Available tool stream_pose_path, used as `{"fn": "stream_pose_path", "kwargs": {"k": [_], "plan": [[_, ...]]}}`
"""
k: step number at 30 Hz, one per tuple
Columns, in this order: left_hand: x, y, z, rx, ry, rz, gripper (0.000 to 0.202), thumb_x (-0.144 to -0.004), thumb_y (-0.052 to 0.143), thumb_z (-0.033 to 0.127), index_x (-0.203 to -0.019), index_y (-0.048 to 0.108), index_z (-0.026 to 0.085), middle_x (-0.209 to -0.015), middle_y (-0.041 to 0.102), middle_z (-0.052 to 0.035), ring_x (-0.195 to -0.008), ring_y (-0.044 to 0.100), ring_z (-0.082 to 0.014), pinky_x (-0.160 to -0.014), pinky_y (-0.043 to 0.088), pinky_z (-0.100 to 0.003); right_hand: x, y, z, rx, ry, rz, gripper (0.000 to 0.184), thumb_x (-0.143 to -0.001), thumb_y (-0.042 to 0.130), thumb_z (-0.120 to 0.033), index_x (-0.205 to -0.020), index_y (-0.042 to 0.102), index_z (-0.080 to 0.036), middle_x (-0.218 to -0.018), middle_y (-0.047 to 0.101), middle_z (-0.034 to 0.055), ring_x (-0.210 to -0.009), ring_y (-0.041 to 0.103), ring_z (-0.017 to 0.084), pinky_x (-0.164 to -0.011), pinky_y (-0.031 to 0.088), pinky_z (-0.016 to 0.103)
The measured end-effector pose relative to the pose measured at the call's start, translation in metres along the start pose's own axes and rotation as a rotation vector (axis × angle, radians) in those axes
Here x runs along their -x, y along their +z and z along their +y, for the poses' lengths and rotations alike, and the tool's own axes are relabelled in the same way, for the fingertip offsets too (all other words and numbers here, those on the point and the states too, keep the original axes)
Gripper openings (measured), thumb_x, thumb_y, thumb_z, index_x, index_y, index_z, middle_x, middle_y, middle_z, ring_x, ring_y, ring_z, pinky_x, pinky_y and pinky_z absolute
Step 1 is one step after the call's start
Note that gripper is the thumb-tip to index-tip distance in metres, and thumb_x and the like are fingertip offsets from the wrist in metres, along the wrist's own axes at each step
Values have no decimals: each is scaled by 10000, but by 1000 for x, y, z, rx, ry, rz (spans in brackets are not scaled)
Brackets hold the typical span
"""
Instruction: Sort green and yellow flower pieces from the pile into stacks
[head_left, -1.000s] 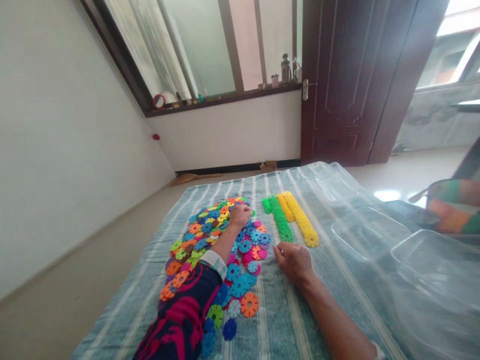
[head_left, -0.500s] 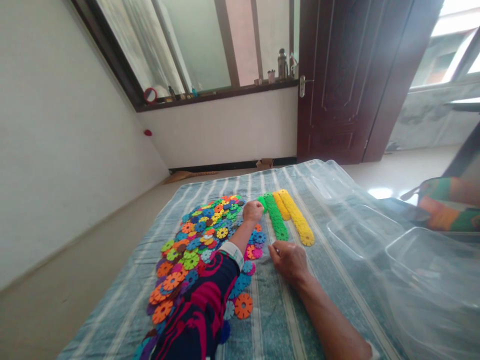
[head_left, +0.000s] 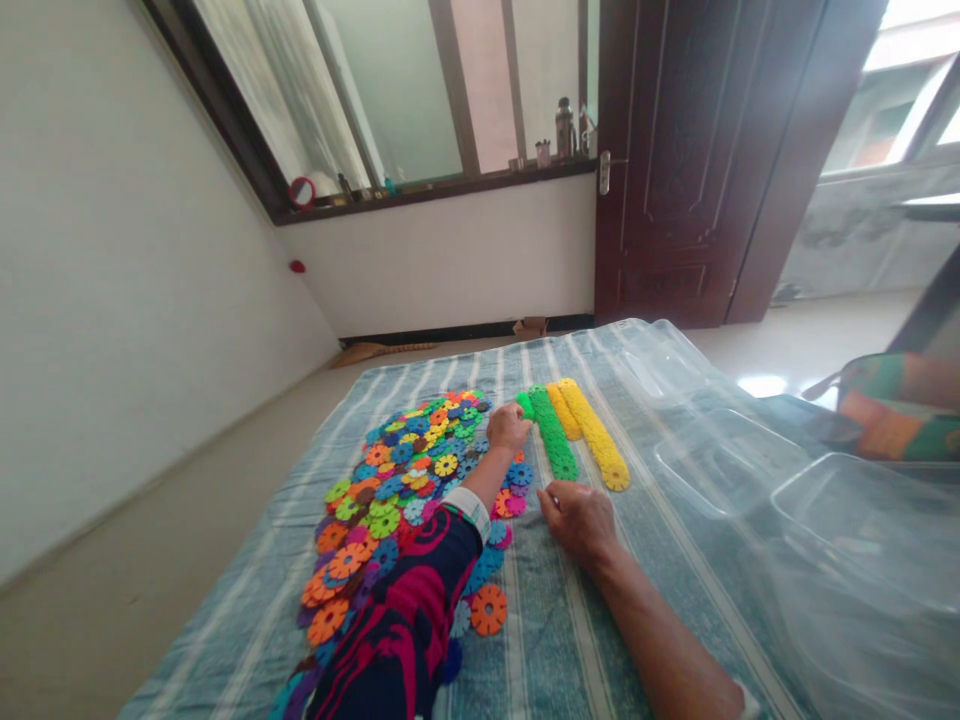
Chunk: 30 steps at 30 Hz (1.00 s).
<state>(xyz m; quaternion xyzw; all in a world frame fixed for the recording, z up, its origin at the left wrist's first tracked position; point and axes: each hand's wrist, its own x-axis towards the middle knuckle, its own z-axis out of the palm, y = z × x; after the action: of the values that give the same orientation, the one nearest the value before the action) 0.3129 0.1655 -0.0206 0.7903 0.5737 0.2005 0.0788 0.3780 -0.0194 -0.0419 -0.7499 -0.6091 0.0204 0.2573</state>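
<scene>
A large spread of flat plastic snowflake discs (head_left: 397, 490) in many colours lies on a striped blue-green cloth (head_left: 570, 640). My left hand (head_left: 508, 428), in a patterned navy and pink sleeve, is closed at the pile's upper right edge, right beside a short green stack (head_left: 524, 405). Whether it holds a disc is hidden. To the right lie a long green strip of joined discs (head_left: 553, 435), a shorter yellow strip (head_left: 562, 412) and a long yellow strip (head_left: 594, 437). My right hand (head_left: 579, 522) rests on the cloth just below the green strip, fingers curled.
Clear plastic boxes (head_left: 855, 540) and lids lie on the cloth's right side. A patterned bag (head_left: 896, 410) sits at the far right. Beyond the cloth are a tiled floor, a white wall (head_left: 150, 300), a dark wooden door (head_left: 675, 170) and a window ledge (head_left: 435, 190) holding small items.
My left hand has moved up and right, from the pile's top toward the short green stack. My right hand has shifted slightly left. The view has tilted slightly.
</scene>
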Motion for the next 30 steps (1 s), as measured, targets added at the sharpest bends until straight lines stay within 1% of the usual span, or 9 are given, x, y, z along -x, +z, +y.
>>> {"fn": "stream_pose_path", "kwargs": {"k": [6, 9, 13, 17, 20, 22, 24, 27, 30], "plan": [[1, 5, 4, -41, -7, 13, 207, -756, 601, 226, -928, 713, 196, -935, 727, -60, -897, 644, -185, -754, 443, -257, 0, 1, 1, 4, -5, -1, 299, -924, 514, -335, -713, 696, -227, -748, 736, 16, -653, 634, 123, -556, 213, 280], [3, 3, 4, -63, 4, 17, 208, -764, 582, 231, -927, 705, 193, -924, 725, -57, -890, 642, -183, -751, 441, -257, 0, 0, 1, 3, -10, -5, 303, -925, 511, -333, -711, 695, -225, -748, 736, 19, -655, 636, 124, -559, 217, 280], [8, -7, -2, -97, 19, 11, 201, -774, 552, 226, -892, 707, 179, -894, 721, -62, -867, 640, -181, -759, 442, -259, 0, -1, 1, 8, 0, -17, 305, -927, 511, -339, -712, 695, -226, -743, 736, 24, -657, 638, 128, -561, 216, 279], [20, -26, -20, -142, 25, 22, 229, -777, 553, 219, -934, 714, 175, -967, 712, -83, -970, 617, -210, -874, 433, -292, 2, -1, 1, 9, 3, -28, 303, -928, 509, -347, -717, 691, -227, -752, 737, 25, -667, 643, 134, -561, 211, 277], [37, -42, -41, -226, 19, 2, 243, -786, 587, 305, -947, 718, 178, -1050, 685, -103, -1102, 563, -262, -925, 430, -336, 3, 0, 3, 10, -1, -22, 311, -931, 500, -351, -715, 685, -224, -758, 736, 28, -674, 643, 137, -564, 212, 274], [52, -51, -54, -290, 16, -50, 279, -813, 577, 387, -954, 718, 191, -1103, 667, -101, -1152, 536, -279, -942, 438, -367, 4, 1, 4, 12, -4, -16, 315, -932, 495, -353, -711, 679, -223, -757, 734, 29, -671, 640, 136, -564, 213, 272], [69, -58, -66, -304, 19, -96, 323, -851, 537, 423, -1006, 710, 199, -1179, 644, -102, -1175, 531, -278, -964, 441, -393, 5, 2, 5, 13, -7, -17, 318, -932, 491, -356, -711, 677, -224, -755, 733, 28, -666, 636, 136, -563, 213, 272], [95, -64, -80, -267, 58, -129, 355, -882, 516, 385, -1137, 671, 193, -1319, 581, -118, -1238, 509, -270, -1032, 414, -410, 5, 3, 6, 21, -11, -22, 318, -934, 486, -362, -725, 684, -228, -756, 732, 33, -667, 634, 141, -562, 215, 269], [117, -69, -88, -215, 126, -158, 359, -889, 518, 330, -1201, 638, 200, -1384, 542, -118, -1283, 487, -257, -1080, 386, -418, 6, 2, 6, 37, -14, -28, 316, -934, 487, -366, -736, 690, -228, -763, 734, 38, -678, 636, 148, -562, 219, 263]]}}
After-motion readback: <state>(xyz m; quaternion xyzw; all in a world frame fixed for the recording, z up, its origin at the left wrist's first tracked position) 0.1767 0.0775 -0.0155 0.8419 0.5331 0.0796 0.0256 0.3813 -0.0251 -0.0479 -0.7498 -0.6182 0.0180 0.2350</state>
